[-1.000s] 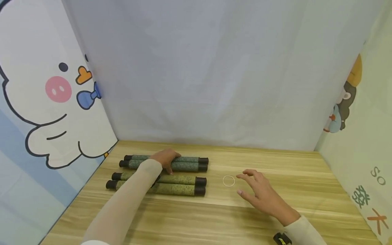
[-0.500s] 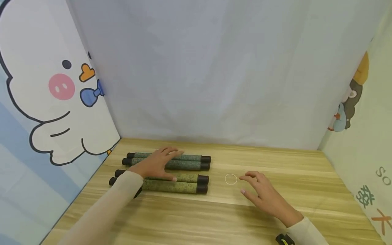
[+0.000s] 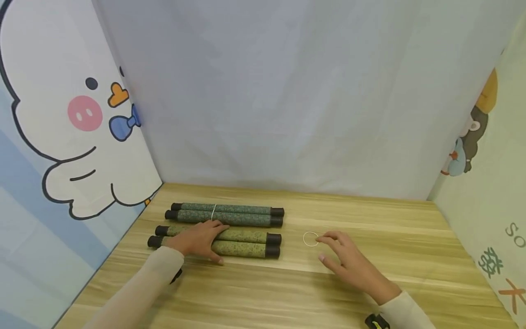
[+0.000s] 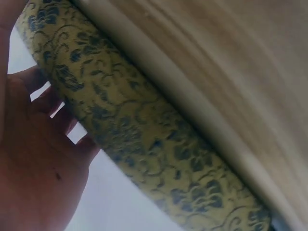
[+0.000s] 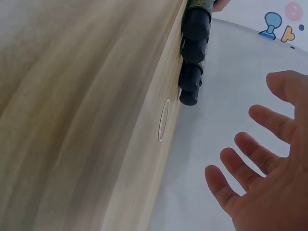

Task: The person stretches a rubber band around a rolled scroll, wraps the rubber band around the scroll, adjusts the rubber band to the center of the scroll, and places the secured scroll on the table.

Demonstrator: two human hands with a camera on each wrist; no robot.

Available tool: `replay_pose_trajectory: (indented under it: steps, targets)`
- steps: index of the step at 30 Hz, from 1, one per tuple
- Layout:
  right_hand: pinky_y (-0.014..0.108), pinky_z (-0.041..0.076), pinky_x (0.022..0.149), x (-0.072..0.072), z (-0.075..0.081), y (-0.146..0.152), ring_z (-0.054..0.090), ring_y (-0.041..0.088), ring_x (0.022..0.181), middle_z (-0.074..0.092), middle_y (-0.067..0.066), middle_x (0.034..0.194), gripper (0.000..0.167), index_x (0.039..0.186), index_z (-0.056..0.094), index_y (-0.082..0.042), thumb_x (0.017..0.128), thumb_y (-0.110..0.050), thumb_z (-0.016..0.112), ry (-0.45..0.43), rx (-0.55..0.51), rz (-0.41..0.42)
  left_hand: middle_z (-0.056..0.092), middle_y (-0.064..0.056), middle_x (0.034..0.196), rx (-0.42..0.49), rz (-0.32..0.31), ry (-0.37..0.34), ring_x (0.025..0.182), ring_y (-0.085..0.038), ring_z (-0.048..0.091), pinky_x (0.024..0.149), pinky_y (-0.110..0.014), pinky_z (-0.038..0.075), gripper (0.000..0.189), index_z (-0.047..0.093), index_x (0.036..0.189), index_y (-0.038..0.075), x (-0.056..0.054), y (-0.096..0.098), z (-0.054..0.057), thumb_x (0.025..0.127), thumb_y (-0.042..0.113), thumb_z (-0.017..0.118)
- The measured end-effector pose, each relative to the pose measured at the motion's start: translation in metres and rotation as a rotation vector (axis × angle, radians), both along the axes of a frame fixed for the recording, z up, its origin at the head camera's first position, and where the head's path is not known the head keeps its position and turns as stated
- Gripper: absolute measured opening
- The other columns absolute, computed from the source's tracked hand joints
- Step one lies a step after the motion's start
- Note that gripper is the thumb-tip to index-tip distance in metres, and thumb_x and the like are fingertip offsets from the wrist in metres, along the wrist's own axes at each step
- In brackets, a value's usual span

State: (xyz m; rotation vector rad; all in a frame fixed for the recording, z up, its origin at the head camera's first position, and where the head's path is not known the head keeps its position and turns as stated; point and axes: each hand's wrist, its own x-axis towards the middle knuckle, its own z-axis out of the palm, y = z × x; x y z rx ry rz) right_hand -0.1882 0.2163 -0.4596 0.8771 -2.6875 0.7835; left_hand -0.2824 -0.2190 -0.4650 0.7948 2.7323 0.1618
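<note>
Two yellow-green patterned scrolls [image 3: 242, 242] with black end knobs lie side by side on the table. My left hand [image 3: 199, 240] is over them, its fingers across the far scroll and its thumb past the near one. In the left wrist view, the fingers [image 4: 62, 113] show loosely bent beside the patterned scroll [image 4: 134, 120]. Behind lie two dark green scrolls [image 3: 242, 215] with a thin white band [image 3: 213, 211] across them. My right hand [image 3: 349, 262] is palm down with spread, relaxed fingers, holding nothing. Its index fingertip overlaps a white rubber band [image 3: 305, 239] in the head view.
The wood-grain table [image 3: 279, 297] meets a pale curtain [image 3: 287, 114] at the back. A cartoon-printed panel [image 3: 74, 151] stands on the left and a printed pale green one [image 3: 489, 183] on the right.
My left hand has moved from the dark green scrolls toward me onto the yellow-green pair, uncovering the white band on the green ones. The right hand has shifted only slightly.
</note>
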Motion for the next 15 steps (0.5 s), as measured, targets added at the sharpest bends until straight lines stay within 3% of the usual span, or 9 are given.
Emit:
replay_pose_trajectory:
  steps: [9,15]
  targets:
    - [0.056,0.046,0.097,0.0046,-0.0015,-0.0016,0.05,0.032,0.126,0.054,0.01,0.136,0.04,0.139,0.059,-0.011,0.102,-0.022,0.064,-0.045,-0.021,-0.01,0.048,-0.017,0.147,0.052,0.01,0.03,0.133,-0.039,0.048,0.105,-0.061,0.04,0.086,0.05,0.149,0.008,-0.0014,-0.001,-0.0023,0.082,0.052,0.082]
    - [0.052,0.048,0.097,0.0061,-0.0008,-0.0084,0.054,0.027,0.123,0.061,0.004,0.13,0.04,0.139,0.061,-0.011,0.1,-0.022,0.066,-0.057,0.01,-0.006,0.049,-0.021,0.146,0.127,0.017,-0.008,0.129,-0.041,0.052,0.101,-0.06,0.044,0.089,0.053,0.148,0.009,0.0062,0.0028,0.0016,0.076,0.047,0.088]
